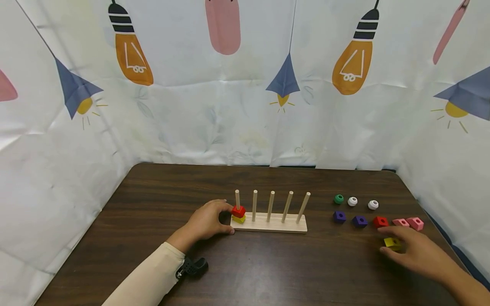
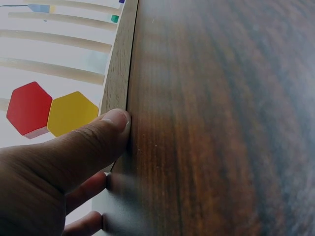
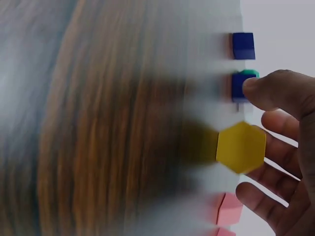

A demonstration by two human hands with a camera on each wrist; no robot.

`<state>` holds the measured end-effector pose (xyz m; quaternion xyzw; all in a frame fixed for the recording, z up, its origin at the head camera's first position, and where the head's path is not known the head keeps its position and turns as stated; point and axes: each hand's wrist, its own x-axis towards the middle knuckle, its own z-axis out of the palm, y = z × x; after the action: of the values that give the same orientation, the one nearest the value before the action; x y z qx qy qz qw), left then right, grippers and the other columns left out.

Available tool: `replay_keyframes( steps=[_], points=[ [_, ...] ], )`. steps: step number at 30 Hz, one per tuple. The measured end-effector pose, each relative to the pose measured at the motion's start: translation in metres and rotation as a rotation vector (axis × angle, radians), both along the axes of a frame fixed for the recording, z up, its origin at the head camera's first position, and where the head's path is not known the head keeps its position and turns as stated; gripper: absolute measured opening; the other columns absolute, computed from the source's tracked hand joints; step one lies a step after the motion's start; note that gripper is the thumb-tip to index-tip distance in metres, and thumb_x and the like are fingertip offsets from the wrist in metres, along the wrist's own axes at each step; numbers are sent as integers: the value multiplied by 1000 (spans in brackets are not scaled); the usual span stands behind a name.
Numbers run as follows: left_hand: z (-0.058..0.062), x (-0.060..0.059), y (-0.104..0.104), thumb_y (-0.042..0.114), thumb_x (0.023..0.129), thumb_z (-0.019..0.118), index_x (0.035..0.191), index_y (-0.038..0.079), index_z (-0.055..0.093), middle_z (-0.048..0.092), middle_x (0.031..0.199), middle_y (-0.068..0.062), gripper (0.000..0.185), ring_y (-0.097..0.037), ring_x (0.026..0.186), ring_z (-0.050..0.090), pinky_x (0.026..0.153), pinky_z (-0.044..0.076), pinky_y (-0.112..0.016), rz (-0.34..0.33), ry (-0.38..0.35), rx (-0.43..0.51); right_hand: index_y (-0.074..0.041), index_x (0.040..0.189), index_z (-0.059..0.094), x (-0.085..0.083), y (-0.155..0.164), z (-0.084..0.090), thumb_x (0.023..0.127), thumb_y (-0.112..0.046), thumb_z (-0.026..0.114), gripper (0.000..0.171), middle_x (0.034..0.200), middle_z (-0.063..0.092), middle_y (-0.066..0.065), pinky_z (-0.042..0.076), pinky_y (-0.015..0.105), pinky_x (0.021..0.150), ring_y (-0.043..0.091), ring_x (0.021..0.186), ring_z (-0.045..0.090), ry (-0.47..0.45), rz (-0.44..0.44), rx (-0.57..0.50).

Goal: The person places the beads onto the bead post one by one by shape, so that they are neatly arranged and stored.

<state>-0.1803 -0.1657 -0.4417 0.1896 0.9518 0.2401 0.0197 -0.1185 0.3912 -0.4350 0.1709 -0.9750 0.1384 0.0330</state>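
sleeve btm | l fingers gripping rack end | yel blk btwn r fingers & thumb, apart

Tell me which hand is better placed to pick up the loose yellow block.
Right, probably. The right hand is open around the loose yellow block, while the left hand is well away, with its thumb against the front edge of the pegboard.
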Motion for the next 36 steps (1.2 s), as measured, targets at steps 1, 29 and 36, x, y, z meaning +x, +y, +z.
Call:
replay_keyframes(
  steps=[1, 29, 36],
  points=[
    [0, 0, 0, 32, 69, 97, 115, 13, 76, 69, 128, -6, 55, -30, 133, 54, 107, 45, -51, 2, -2, 1, -12, 116, 74, 0, 2, 0, 77, -38, 91, 49, 114, 72, 2, 56, 41, 81, 27, 103, 67, -22, -12, -1],
    [1, 0, 1, 30, 68, 97, 113, 13, 76, 70, 125, -4, 53, -30, 133, 54, 107, 45, -50, 2, -6, 12, -19, 108, 75, -7, -15, -7, 75, -25, 92, 37, 102, 73, -8, 58, 42, 74, 7, 89, 65, 9, 49, -9],
    [1, 0, 1, 30, 69, 97, 113, 13, 76, 70, 126, -4, 53, -29, 133, 54, 107, 45, -50, 6, -4, 7, -22, 108, 75, -10, -41, -9, 76, -27, 92, 36, 103, 72, -11, 58, 42, 76, 11, 91, 67, 37, 75, -3]
  ],
)
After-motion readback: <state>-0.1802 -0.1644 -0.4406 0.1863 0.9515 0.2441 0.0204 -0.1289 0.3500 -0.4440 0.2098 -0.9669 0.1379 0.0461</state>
